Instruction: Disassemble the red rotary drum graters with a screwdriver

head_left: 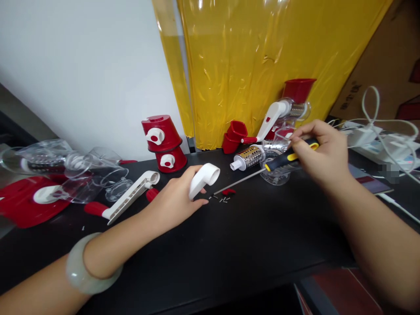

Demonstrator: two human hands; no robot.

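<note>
My left hand [175, 199] is closed around a white plastic crank handle [205, 177], its round socket end sticking out past the fingers. In my right hand [323, 151] is a screwdriver [278, 162] with a black and yellow grip. Its long shaft slants down to the left, and the tip is close to several small screws [225, 200] on the black table [249, 245]. A small red plastic piece [229, 191] lies beside the screws. Left of my left hand rests another white crank handle [131, 197] with a red knob, its ribbed hollow side showing.
Red grater bases [162, 142] stand stacked at the back. Clear and red grater parts [49, 192] crowd the left. A metal drum grater [249, 156], red cups [234, 136] and an assembled grater [278, 111] stand behind my right hand. White cables [377, 118] and a power strip are at right.
</note>
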